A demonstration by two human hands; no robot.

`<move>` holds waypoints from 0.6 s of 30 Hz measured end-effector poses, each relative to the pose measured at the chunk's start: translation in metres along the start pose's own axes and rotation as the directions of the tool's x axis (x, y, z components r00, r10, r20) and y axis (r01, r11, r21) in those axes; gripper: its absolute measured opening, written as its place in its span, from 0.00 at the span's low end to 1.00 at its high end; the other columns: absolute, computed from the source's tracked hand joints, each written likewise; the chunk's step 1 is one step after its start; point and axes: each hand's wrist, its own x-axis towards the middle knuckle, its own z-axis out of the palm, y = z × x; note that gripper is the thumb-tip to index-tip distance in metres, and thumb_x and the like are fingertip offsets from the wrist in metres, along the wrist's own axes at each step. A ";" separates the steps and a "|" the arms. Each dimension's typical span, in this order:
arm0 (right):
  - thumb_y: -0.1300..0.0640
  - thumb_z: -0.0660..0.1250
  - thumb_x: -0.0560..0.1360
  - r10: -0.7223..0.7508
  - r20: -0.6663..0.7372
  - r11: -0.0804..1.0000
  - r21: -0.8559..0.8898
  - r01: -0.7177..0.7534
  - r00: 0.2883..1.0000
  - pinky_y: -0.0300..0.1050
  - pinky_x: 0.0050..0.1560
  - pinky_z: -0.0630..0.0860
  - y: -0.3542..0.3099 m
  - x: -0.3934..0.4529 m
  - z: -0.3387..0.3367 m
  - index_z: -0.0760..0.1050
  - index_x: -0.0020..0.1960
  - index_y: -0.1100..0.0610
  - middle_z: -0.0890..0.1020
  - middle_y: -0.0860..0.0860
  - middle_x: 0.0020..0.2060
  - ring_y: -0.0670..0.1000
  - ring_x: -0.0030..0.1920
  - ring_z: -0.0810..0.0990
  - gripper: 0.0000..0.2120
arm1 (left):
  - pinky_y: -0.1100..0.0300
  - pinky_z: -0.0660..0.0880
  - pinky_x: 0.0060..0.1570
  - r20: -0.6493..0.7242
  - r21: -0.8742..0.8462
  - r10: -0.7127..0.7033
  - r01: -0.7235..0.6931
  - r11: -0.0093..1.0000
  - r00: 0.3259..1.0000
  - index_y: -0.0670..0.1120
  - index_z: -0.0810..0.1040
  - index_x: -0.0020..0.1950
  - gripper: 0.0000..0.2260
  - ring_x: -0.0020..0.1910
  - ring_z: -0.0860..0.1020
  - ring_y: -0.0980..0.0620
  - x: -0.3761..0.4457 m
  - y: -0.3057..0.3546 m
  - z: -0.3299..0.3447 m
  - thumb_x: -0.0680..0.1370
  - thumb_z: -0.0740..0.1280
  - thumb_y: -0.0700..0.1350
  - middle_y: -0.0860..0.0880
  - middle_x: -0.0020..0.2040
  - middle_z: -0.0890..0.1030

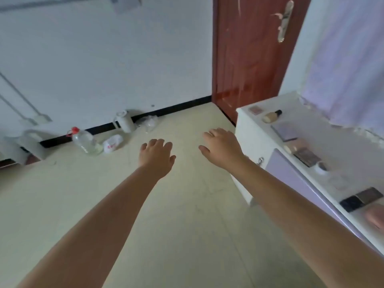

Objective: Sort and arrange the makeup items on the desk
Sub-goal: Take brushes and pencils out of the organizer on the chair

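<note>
At the right of the frame we see the desk [259,129], its near end cut off by the edge, with blurred makeup: a bottle [271,116] lying down, compacts [307,157], a small jar [321,167]. Mid-frame, our left hand [157,155] and right hand [221,145] hang spread over the floor, holding nothing. At left, a jug [84,140] looks nearly empty.

Two hands: the left grip [156,155] and the right grip [221,147], both holding nothing. On the surface [342,146] at three o'clock: one small bottle [272,116], about five flat cases, one little round pot [321,168]. On the floor at ten o'clock: one big clear bottle [86,141], one white jug [124,121].
</note>
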 end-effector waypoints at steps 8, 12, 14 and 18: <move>0.45 0.55 0.78 -0.523 0.137 0.852 0.124 0.509 0.842 0.53 0.65 0.64 -0.336 0.060 -0.004 0.64 0.68 0.55 0.69 0.54 0.67 0.56 0.68 0.66 0.23 | 0.51 0.61 0.67 0.056 0.006 -0.529 0.530 0.848 0.847 0.47 0.64 0.70 0.21 0.70 0.63 0.46 -0.185 -0.277 0.000 0.80 0.56 0.55 0.47 0.69 0.67; 0.43 0.55 0.77 -0.702 0.173 0.712 0.148 0.686 0.691 0.54 0.65 0.64 -0.485 0.064 -0.007 0.64 0.69 0.54 0.68 0.54 0.68 0.56 0.69 0.64 0.24 | 0.52 0.65 0.64 0.108 0.010 -0.735 0.739 0.674 0.669 0.47 0.65 0.70 0.22 0.67 0.66 0.44 -0.274 -0.371 0.007 0.79 0.57 0.55 0.46 0.67 0.69; 0.43 0.54 0.77 -0.767 0.183 0.640 0.155 0.753 0.615 0.55 0.68 0.62 -0.552 0.066 -0.004 0.63 0.69 0.54 0.67 0.54 0.69 0.56 0.70 0.62 0.24 | 0.52 0.65 0.63 0.121 0.004 -0.807 0.812 0.583 0.579 0.46 0.65 0.68 0.21 0.66 0.67 0.44 -0.309 -0.412 0.012 0.79 0.57 0.55 0.45 0.66 0.70; 0.43 0.54 0.78 -0.876 0.152 0.479 0.156 0.864 0.458 0.55 0.68 0.59 -0.675 0.077 0.005 0.61 0.71 0.53 0.65 0.53 0.70 0.56 0.72 0.59 0.25 | 0.52 0.66 0.62 0.105 -0.002 -0.904 0.909 0.416 0.414 0.46 0.67 0.66 0.19 0.65 0.67 0.44 -0.361 -0.500 0.021 0.79 0.58 0.55 0.45 0.64 0.71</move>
